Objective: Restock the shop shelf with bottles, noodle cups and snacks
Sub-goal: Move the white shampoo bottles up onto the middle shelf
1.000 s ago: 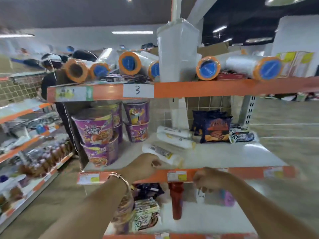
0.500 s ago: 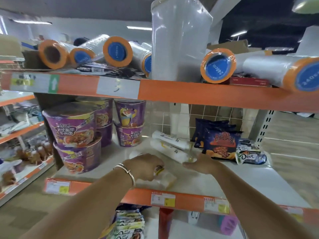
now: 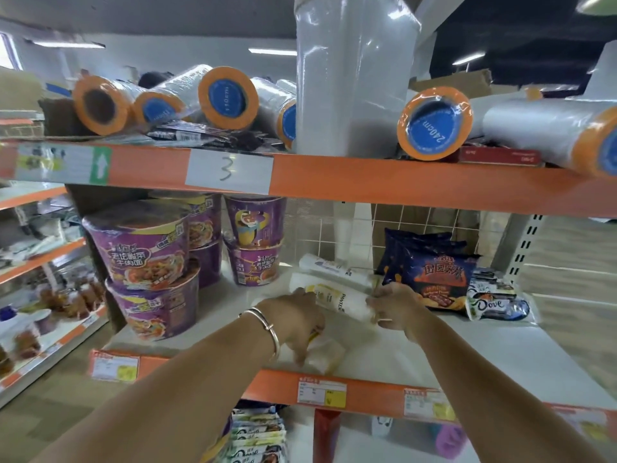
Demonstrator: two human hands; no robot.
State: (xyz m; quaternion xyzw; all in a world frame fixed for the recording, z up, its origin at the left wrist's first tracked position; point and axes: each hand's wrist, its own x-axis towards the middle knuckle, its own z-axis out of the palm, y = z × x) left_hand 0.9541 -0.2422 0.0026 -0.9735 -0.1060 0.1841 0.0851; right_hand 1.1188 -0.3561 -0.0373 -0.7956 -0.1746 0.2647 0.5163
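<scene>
- Purple noodle cups [image 3: 140, 248] stand stacked two high at the left end of the white shelf [image 3: 500, 355], with a second stack of them [image 3: 255, 235] further back.
- A silver bracelet [image 3: 267, 332] circles the wrist of the left hand [image 3: 293, 319], which reaches over the shelf's orange front strip [image 3: 367, 392].
- The left hand's fingers curl downward over the front bottle [image 3: 325, 355], a white bottle lying on its side just behind the strip; motion blur hides its label.
- The middle bottle [image 3: 340, 300], white with yellow print, lies on its side between the two hands.
- The back bottle [image 3: 334, 267], also white, lies on its side behind it, near the tiled rear wall.
- The right hand [image 3: 392, 305] pinches the right end of the middle bottle with bent fingers.
- Dark blue chip bags [image 3: 437, 275] stand upright just beyond the right hand.
- A Dove packet [image 3: 497, 304] leans beside the chip bags, to their right.
</scene>
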